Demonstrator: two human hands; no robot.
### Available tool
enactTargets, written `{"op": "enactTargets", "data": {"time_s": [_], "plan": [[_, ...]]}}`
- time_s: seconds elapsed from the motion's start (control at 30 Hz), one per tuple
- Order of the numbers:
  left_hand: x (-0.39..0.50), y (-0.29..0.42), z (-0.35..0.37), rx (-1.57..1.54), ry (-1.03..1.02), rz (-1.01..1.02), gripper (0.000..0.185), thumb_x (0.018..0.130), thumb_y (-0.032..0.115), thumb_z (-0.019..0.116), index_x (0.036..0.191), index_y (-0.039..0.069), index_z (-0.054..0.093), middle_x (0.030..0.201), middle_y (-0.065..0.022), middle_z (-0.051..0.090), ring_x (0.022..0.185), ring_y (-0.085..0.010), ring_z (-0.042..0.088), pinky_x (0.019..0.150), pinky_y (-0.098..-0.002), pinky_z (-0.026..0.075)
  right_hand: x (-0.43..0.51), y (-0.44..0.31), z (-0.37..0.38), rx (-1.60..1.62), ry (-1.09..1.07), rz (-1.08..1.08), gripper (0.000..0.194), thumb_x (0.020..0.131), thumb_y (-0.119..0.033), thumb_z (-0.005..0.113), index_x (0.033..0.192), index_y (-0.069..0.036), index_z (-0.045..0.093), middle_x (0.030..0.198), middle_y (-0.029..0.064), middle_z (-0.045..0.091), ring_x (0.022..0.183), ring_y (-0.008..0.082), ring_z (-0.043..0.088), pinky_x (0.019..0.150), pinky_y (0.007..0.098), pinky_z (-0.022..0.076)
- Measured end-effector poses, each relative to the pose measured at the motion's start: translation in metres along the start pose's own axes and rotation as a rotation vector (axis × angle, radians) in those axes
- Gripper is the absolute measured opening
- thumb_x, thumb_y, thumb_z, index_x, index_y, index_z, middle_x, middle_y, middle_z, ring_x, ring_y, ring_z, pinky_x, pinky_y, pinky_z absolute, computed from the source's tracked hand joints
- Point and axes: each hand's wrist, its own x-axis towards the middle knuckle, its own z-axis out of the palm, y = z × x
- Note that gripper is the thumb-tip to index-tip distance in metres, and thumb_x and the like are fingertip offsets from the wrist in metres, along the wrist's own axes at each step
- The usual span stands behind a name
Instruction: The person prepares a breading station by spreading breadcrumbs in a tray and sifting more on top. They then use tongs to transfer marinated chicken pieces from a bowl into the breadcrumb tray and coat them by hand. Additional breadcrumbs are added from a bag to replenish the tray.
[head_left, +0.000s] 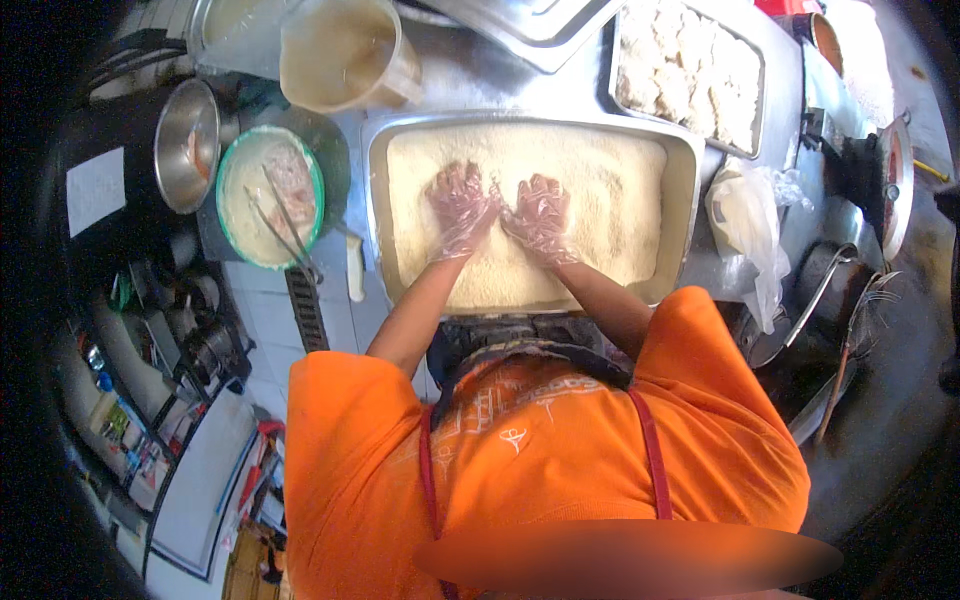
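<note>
A deep rectangular metal pan (681, 225) lies before me, spread with pale breadcrumb-like coating (615, 172). My left hand (459, 206), in a clear plastic glove, presses down into the crumbs left of the pan's middle. Close beside it, my right hand (541, 214), gloved the same way, rests palm down on the crumbs. The thumbs come near each other. My fingertips are partly sunk or curled, and whatever lies under the palms is hidden.
Left of the pan stands a green-rimmed bowl (236, 225) of pale batter with metal tongs (281, 214) and pieces in it. Beyond are a plastic jug (337, 56) and a steel bowl (180, 142). A tray of coated pieces (690, 71) sits back right, near a plastic bag (750, 217).
</note>
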Motion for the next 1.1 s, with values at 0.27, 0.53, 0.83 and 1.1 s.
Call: {"op": "enactTargets", "data": {"time_s": [0.27,0.53,0.83,1.1], "plan": [[0.017,-0.010,0.007,0.091,0.009,0.045,0.058,0.071,0.044,0.060,0.114,0.006,0.056,0.124,-0.0181,0.047,0.119,-0.0362,0.039,0.104,-0.0574,0.015,0.028,0.009,0.003,0.059,-0.051,-0.010,0.063,0.082,-0.055,0.045,0.119,-0.004,0.053,0.130,0.0268,0.043,0.128,0.0414,0.031,0.103,0.0625,0.0133],[-0.021,0.009,-0.025,0.177,-0.058,0.094,0.062,0.080,0.040,0.053,0.132,0.007,0.042,0.141,-0.0179,0.029,0.133,-0.0339,0.021,0.110,-0.0518,0.006,-0.027,0.004,-0.011,-0.044,-0.011,-0.036,0.069,0.090,-0.051,0.030,0.143,-0.008,0.020,0.147,0.0194,0.018,0.137,0.0344,0.013,0.112,0.0478,0.0061],[0.011,0.006,-0.026,0.110,-0.139,-0.013,0.057,0.081,0.043,0.052,0.129,0.012,0.045,0.133,-0.0178,0.039,0.124,-0.0349,0.035,0.107,-0.0542,0.013,0.005,-0.007,-0.022,-0.022,-0.064,0.002,0.059,0.088,-0.041,0.046,0.135,-0.007,0.035,0.140,0.0212,0.031,0.133,0.0358,0.024,0.109,0.0513,0.0134],[-0.023,0.013,-0.015,0.182,-0.072,-0.042,0.060,0.089,0.050,0.040,0.133,0.009,0.043,0.139,-0.0206,0.034,0.130,-0.0355,0.028,0.108,-0.0547,0.008,-0.017,-0.001,0.015,-0.063,0.165,0.026,0.064,0.086,-0.048,0.042,0.134,-0.007,0.038,0.138,0.0206,0.036,0.129,0.0346,0.032,0.108,0.0519,0.0148]]}}
